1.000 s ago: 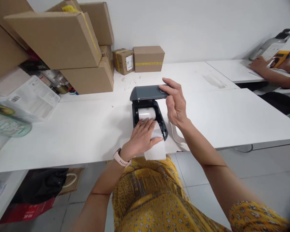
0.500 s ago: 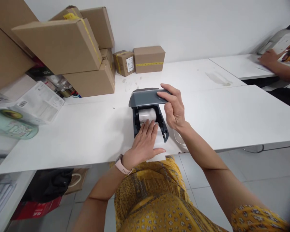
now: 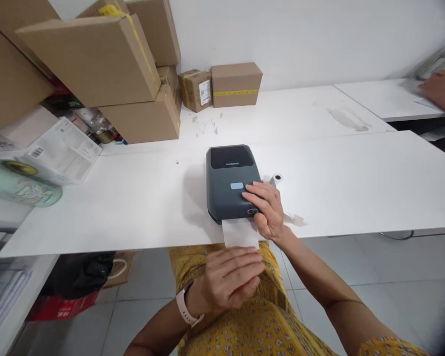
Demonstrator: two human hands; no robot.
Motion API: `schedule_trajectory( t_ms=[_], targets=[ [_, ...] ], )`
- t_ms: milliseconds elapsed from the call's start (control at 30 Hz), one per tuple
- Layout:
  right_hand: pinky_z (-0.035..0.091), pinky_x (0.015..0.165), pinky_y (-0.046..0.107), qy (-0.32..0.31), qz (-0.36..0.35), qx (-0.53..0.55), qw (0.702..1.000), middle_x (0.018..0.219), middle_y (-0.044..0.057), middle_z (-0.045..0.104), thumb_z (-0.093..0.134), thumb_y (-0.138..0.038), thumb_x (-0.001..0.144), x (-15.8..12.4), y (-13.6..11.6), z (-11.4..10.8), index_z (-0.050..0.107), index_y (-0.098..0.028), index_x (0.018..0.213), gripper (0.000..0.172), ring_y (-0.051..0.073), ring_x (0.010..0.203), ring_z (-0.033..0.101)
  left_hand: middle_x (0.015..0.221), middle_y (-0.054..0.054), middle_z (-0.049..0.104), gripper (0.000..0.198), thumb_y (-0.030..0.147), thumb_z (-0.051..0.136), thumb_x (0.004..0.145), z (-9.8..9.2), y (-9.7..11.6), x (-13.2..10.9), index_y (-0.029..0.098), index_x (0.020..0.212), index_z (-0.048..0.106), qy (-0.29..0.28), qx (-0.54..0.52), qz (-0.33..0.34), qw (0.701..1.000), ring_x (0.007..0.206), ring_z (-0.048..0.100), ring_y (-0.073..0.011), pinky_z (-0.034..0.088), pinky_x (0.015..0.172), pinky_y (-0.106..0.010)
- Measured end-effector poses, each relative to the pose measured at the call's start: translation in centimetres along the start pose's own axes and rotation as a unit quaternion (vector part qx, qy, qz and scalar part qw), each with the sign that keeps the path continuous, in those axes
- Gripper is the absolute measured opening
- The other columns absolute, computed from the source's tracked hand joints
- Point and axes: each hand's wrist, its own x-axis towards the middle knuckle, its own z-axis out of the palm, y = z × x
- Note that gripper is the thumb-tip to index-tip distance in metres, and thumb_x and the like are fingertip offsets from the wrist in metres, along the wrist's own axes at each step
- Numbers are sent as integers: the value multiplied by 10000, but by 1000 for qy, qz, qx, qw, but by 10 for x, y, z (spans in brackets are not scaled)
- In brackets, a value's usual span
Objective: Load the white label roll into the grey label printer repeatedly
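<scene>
A dark grey label printer [image 3: 234, 190] sits near the table's front edge, its lid lowered over the body. A blank white paper strip [image 3: 240, 233] comes out of its front and hangs toward me. My left hand [image 3: 234, 277], wearing a pink-strapped watch [image 3: 187, 307], is closed at the strip's lower end, with its fingers together; the thumb's hold is partly hidden. My right hand [image 3: 269, 207] grips the lid's right front corner, fingers on top and thumb at the front edge. Beside the printer lies a small white roll [image 3: 276, 179], partly behind my right hand.
Stacked cardboard boxes [image 3: 92, 64] and a white box [image 3: 64, 151] stand on the left, near a green bottle [image 3: 22, 185]. Two smaller cartons [image 3: 236, 85] are against the wall. Crumpled paper [image 3: 295, 219] lies right of the printer. Another person's hand [image 3: 439, 86] is at far right.
The lid has come down from raised, with my right hand moving down on it, hiding the paper roll inside. My left hand has drawn back toward me from the roll to the strip's end.
</scene>
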Motion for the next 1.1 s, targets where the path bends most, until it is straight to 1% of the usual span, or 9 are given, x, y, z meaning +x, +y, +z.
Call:
schedule_trajectory(
  t_ms=[100,200,367,667,767,867,967,1033,1100],
  targets=[
    [469,1105,551,27,30,-6,999,1286,74,688,320,-371,1050,-16,-8,10,593,-281,1406,457,284,1266,600,1292,-74,709,380,163,526,968,-13,-18,4,221,1334,610,154,60,-70,984,1283,632,-233,556,1049,-421],
    [465,1120,561,69,61,-7,996,1256,44,701,287,-354,1055,-22,-12,19,631,-309,1354,458,266,1263,610,1615,-79,415,501,321,574,986,-11,-52,17,288,1478,482,233,37,-229,944,1513,363,-286,335,1230,-527],
    [452,1150,559,85,81,3,993,1253,17,708,265,-331,1050,-33,-11,27,657,-310,1323,478,247,1279,605,1676,-69,293,745,507,630,941,11,-84,26,331,1586,302,173,-156,-381,895,1547,278,-304,280,1260,-490],
    [468,1114,546,120,82,17,989,1179,14,733,314,-332,1025,-40,-4,34,693,-344,1264,448,255,1206,642,1650,-79,333,723,546,576,956,10,-84,22,299,1579,303,145,-132,-374,906,1507,350,-286,364,1212,-426],
    [460,1098,567,110,103,28,988,1161,10,737,306,-355,1025,-38,-4,32,705,-366,1239,453,272,1173,655,1554,-106,457,625,520,576,960,13,-68,2,285,1513,404,171,-104,-387,900,1395,489,-267,469,1102,-398],
    [443,1102,597,108,134,29,985,1117,8,738,251,-401,1033,-38,-5,32,731,-370,1174,501,279,1153,658,1164,-79,657,334,465,584,963,22,-40,-27,227,1194,622,288,-53,-412,863,997,654,-187,547,832,-306],
    [437,1104,609,110,168,6,980,1064,23,733,178,-454,1042,-40,-6,36,753,-350,1089,586,279,1153,657,742,0,579,330,494,591,951,26,-20,-39,184,848,636,198,-132,-477,846,637,526,-118,456,593,-241],
    [435,1104,609,104,181,-8,978,1051,28,728,147,-475,1045,-41,-6,37,754,-339,1063,622,276,1161,655,656,9,537,412,549,622,914,27,-15,-34,172,748,620,115,-221,-531,810,588,472,-112,415,551,-243],
    [425,1111,605,97,179,1,979,1062,25,729,161,-479,1046,-40,-6,35,751,-336,1063,607,273,1172,650,630,11,535,448,585,683,851,28,-15,-23,164,710,617,106,-285,-571,763,567,454,-106,395,534,-243]
  ],
)
